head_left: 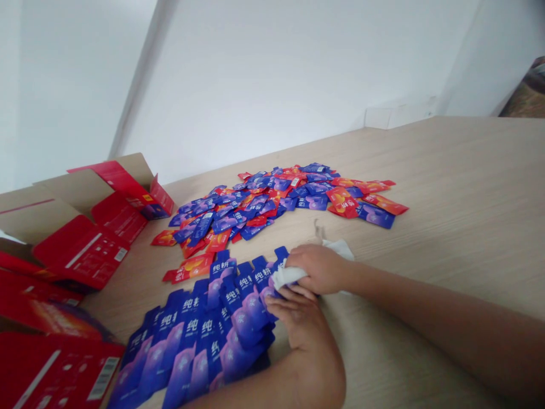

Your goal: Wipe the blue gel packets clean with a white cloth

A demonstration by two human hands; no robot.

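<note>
Our right hand point(319, 270) gripped a soft white cloth point(289, 276) against overlapping glossy blue foil sachets point(204, 335), while our left hand point(298, 335) lay flat on them, fingers point(283, 301) extended. Smooth pale wood tabletop point(426, 170) stretched rightward

This seems to be a simple packing room, more for work than for living. The white walls point(276, 85) are bare, and a long surface point(426, 170) of light wood carries many loose blue and red sachets point(272, 199), with open red cardboard cartons point(80, 250) just beside them.
</note>
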